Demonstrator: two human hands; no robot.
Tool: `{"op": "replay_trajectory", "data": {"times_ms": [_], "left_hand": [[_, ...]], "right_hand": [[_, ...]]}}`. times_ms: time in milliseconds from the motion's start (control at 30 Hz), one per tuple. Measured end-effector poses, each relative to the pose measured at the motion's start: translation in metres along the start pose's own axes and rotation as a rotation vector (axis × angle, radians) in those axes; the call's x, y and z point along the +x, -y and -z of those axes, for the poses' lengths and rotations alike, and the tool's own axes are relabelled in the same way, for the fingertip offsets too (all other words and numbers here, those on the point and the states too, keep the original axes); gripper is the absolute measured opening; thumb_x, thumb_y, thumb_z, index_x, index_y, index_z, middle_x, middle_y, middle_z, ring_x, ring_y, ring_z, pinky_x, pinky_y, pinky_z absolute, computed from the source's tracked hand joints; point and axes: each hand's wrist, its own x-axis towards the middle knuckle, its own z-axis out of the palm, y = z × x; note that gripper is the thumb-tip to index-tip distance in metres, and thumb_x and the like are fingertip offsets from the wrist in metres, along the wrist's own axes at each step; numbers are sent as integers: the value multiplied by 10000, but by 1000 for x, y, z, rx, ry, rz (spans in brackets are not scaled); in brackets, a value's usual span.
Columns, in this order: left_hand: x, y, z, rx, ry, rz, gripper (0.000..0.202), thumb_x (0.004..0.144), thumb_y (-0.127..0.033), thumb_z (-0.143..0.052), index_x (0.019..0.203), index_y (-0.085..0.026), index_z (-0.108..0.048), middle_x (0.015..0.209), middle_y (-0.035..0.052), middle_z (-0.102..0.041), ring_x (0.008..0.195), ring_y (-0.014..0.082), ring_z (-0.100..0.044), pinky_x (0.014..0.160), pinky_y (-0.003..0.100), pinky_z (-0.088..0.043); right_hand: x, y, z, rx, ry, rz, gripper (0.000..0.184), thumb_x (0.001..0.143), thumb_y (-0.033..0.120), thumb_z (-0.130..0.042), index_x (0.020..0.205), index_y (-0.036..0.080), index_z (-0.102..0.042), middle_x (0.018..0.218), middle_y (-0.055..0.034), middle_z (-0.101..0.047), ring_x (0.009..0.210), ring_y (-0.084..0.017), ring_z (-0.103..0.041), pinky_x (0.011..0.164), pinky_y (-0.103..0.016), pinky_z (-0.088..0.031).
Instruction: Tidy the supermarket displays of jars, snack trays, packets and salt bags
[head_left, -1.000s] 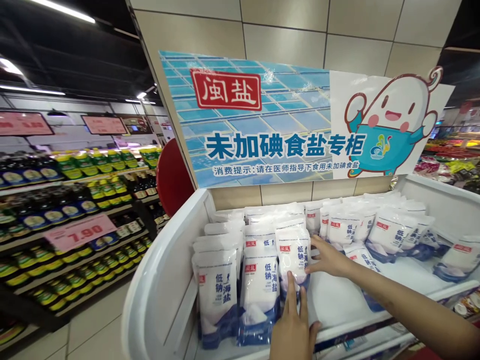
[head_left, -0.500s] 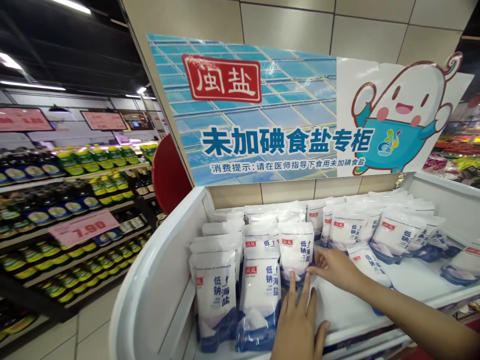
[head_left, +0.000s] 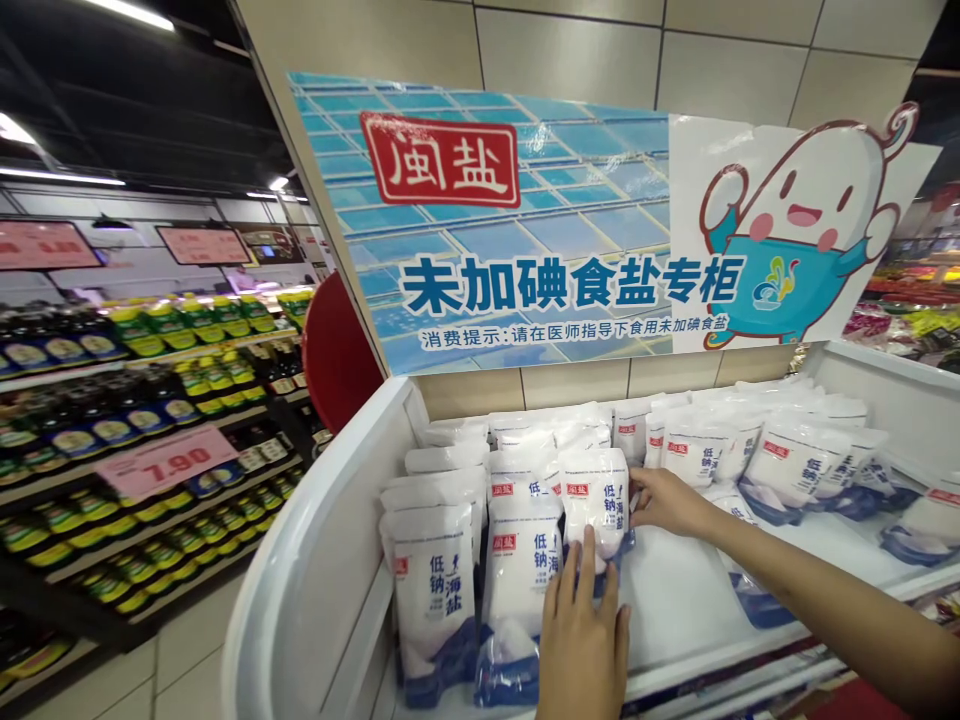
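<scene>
A white and blue bag of salt [head_left: 595, 490] stands upright in the third row of bags from the left. My left hand [head_left: 585, 630] is open, its fingers stretched up against the lower front of this bag. My right hand [head_left: 670, 503] has its fingers bent against the bag's right edge, closed on that side. To the left of it, another bag of salt [head_left: 517, 590] stands at the front of its row, close to my left hand. The leftmost front bag [head_left: 435, 600] stands beside that one.
The bags stand in a white display bin [head_left: 296, 560] with raised sides. More bags [head_left: 799, 465] fill the back and right, and one leans low behind my right forearm. A large blue sign [head_left: 525, 230] is on the tiled wall. Bottle shelves [head_left: 135, 420] are at the left.
My left hand has shifted slightly up and left, its fingers higher on the bag. My right hand has moved slightly up along the bag's edge. The bag has shifted a little.
</scene>
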Motion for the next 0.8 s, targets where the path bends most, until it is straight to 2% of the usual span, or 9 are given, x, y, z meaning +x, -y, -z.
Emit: {"op": "replay_trajectory", "data": {"times_ms": [100,200,300,367,433,500,600,700,800], "left_hand": [[13,0,-4,16,60,59,548,881,-88,-541,1407,-244,-544,1613,104,-326,1361,338,-474,951,428,-565],[33,0,2,-16,107,227,711,841,-56,-579,1513,-188,-388,1590,177,-341,1286,327,-547,841,347,-591],[50,-2,12,-88,193,343,859,807,-100,-659,1560,-113,-245,1486,223,-452,1114,289,-649,757,297,-579],[56,-4,17,-131,226,371,928,788,-112,-689,1567,-86,-186,1364,206,-549,1022,264,-677,720,280,-561],[57,-6,19,-159,218,386,920,778,-113,-706,1547,-59,-205,1309,198,-577,1058,273,-662,766,292,-552],[56,-6,20,-173,206,420,842,756,-118,-739,1481,-55,-314,1306,196,-582,1147,306,-617,842,336,-545],[52,-4,24,-202,178,436,622,710,-108,-785,1264,-120,-502,1205,140,-642,1201,325,-570,919,390,-521],[46,-4,29,-280,229,387,488,706,-63,-752,1131,-173,-537,1062,87,-698,1094,293,-636,889,371,-519],[36,-6,34,-411,348,348,421,732,-16,-627,1089,-231,-564,946,18,-737,900,245,-709,775,321,-534]], "right_hand": [[3,-2,-5,32,18,-11,367,598,255,-798,924,181,-646,927,-31,-736,675,-226,-693,586,-281,-495],[1,-6,-13,146,61,-13,304,586,205,-764,875,176,-678,846,-26,-740,710,-256,-701,619,-307,-529],[-7,-10,-26,257,72,-30,215,613,163,-663,825,169,-702,753,-32,-734,706,-269,-705,629,-332,-551],[-14,-12,-33,278,35,-19,305,640,163,-622,929,166,-720,764,-36,-734,699,-262,-703,628,-339,-556],[-19,-14,-37,210,-26,16,374,674,188,-630,1038,161,-709,815,-47,-739,731,-263,-702,659,-354,-558],[-21,-14,-39,106,-59,55,404,674,228,-692,1073,163,-702,883,-61,-746,778,-279,-699,700,-378,-557],[-20,-14,-43,72,-90,124,441,636,292,-796,1057,190,-716,1001,-74,-751,869,-313,-699,778,-418,-557],[-18,-16,-44,118,-115,168,343,731,339,-754,1043,204,-712,1064,-72,-746,969,-318,-694,856,-435,-546],[-14,-19,-39,31,-89,48,311,665,280,-807,941,185,-700,885,-59,-756,829,-315,-707,738,-400,-546]]}}
